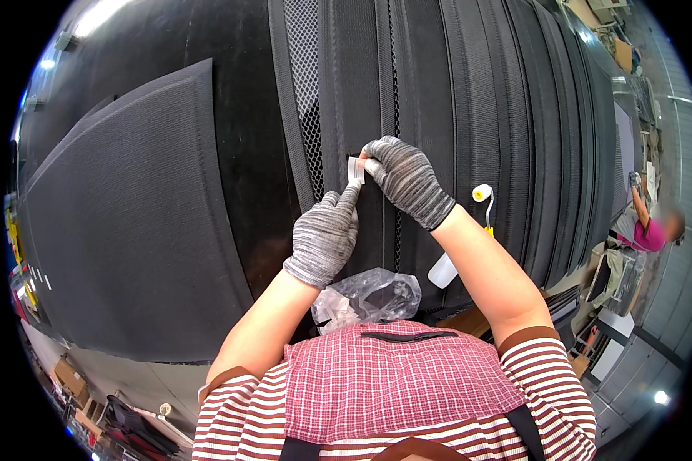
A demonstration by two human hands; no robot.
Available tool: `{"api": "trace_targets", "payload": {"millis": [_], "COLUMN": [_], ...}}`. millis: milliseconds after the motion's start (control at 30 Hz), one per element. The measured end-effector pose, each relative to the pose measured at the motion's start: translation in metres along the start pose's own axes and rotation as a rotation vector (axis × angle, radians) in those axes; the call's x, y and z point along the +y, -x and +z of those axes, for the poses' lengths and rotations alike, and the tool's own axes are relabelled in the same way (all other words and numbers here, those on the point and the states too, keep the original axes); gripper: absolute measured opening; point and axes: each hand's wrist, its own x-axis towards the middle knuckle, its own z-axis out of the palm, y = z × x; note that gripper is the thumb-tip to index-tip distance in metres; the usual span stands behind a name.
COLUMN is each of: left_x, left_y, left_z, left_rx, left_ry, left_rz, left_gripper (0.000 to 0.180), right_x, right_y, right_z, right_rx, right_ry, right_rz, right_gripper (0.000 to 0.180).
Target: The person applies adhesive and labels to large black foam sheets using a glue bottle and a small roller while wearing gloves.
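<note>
A small white label [355, 170] lies against a black padded panel [361, 84] with seamed strips. My right hand [409, 180], in a grey striped knit glove, pinches the label's right edge between thumb and finger. From below, my left hand [323, 237], gloved alike, reaches up with its index finger pressing the label's lower end; its other fingers are curled. A clear plastic bag [369, 298] holding pale pieces sits just below my hands, against my checked apron [400, 376].
A small paint roller [482, 193] with a white bottle [442, 271] beside it rests on the panels to the right. At left lies a large dark textured panel [131, 223] on a glossy black table [246, 154]. A co-worker [650, 230] stands at the far right.
</note>
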Motion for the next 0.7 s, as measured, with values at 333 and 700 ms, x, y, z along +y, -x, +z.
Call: {"api": "trace_targets", "payload": {"millis": [333,700], "left_x": [0.004,0.009], "left_y": [-0.007,-0.031], "left_z": [-0.002,-0.009], "left_rx": [-0.086,-0.189], "left_ry": [-0.054,-0.152], "left_rz": [-0.046,-0.145], "left_gripper": [0.040,0.047], "right_x": [-0.008,0.057], "right_y": [0.000,0.171], "right_z": [0.002,-0.072], "right_rx": [0.158,0.637], "right_ry": [-0.130,-0.208], "right_rz": [0.147,0.321], "right_gripper": [0.026,0.013]}}
